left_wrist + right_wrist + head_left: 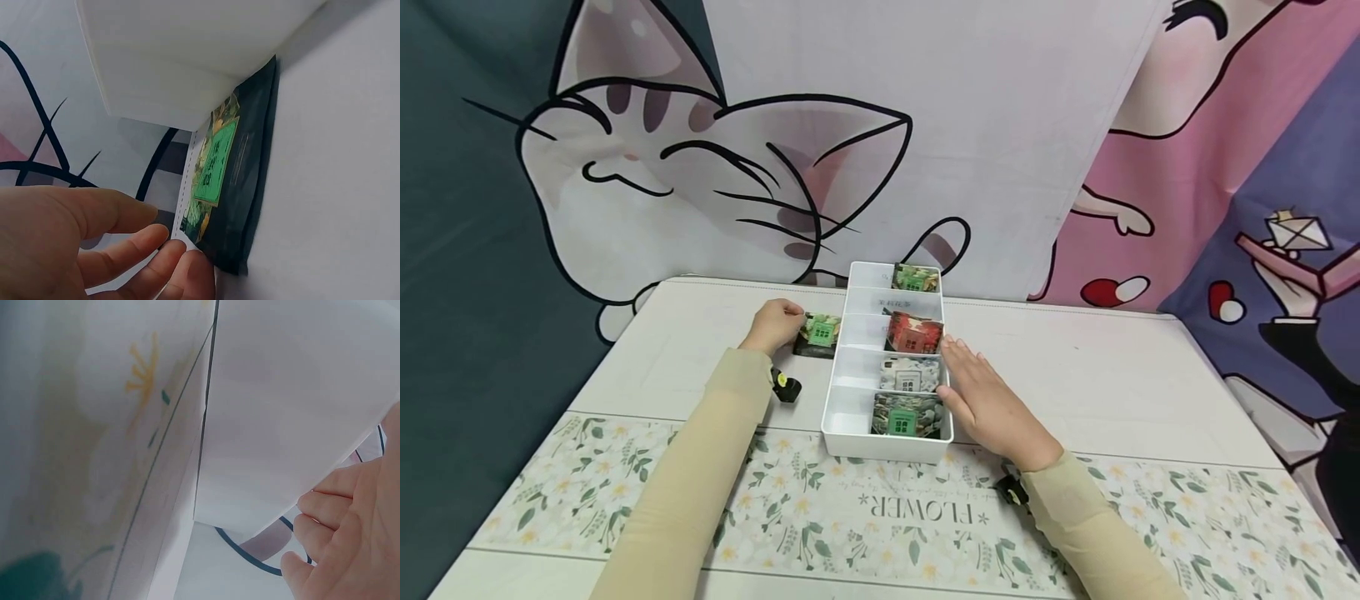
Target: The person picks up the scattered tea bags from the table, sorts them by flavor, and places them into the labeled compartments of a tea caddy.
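A white divided box [852,408] stands lengthwise on the table. Just left of it lies a dark sachet with a green label [820,332]. My left hand [772,325] is at that sachet's far left corner, its loosely bent fingertips right at the edge in the left wrist view, thumb apart from it. Along the box's right wall rests my right hand [992,407], fingers extended. Inside the box, on the right of its compartments, are a green sachet [916,278] at the back, a red sachet [917,335], a pale grey sachet [908,375] and a dark green-labelled sachet [904,417] in front.
The table [1120,383] is covered in white cloth with a floral strip [805,517] across its front. Behind it hangs a curtain [1000,125] printed with a cartoon cat. Small black wrist devices [786,387] sit by both wrists.
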{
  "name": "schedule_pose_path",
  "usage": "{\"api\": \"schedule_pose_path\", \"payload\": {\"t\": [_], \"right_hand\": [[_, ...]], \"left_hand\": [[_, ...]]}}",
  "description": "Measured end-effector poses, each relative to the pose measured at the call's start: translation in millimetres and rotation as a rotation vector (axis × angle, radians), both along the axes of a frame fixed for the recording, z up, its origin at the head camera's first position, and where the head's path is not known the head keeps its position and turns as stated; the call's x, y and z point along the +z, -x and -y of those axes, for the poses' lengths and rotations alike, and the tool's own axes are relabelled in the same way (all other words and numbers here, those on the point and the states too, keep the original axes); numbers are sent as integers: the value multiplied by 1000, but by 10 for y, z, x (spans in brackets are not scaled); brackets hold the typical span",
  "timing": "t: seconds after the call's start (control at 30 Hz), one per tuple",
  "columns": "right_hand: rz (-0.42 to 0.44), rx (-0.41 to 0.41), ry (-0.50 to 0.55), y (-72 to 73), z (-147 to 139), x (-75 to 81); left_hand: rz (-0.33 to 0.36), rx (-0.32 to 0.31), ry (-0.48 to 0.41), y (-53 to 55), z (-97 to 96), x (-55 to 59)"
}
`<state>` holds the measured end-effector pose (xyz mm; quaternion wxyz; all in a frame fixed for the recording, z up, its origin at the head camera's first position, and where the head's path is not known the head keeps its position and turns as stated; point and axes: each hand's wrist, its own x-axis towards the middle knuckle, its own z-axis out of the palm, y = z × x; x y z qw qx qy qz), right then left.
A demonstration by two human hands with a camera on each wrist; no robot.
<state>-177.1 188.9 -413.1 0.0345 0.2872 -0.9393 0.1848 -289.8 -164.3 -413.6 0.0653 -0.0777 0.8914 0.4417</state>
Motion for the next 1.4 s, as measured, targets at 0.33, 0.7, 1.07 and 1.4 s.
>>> {"api": "schedule_pose_path", "payload": {"t": [0.33, 0.7, 1.07, 1.4], "right_hand": [[4, 2, -10, 7, 8, 13], [0, 1, -8, 12, 6, 0], [6, -4, -4, 3, 8, 11], [13, -8, 5, -1, 7, -1]], "left_hand": [[55, 40, -97, 25, 25, -36], [45, 64, -184, 49, 64, -64], [9, 58, -231, 58, 128, 22], [-42, 40, -270, 29, 140, 172]]}}
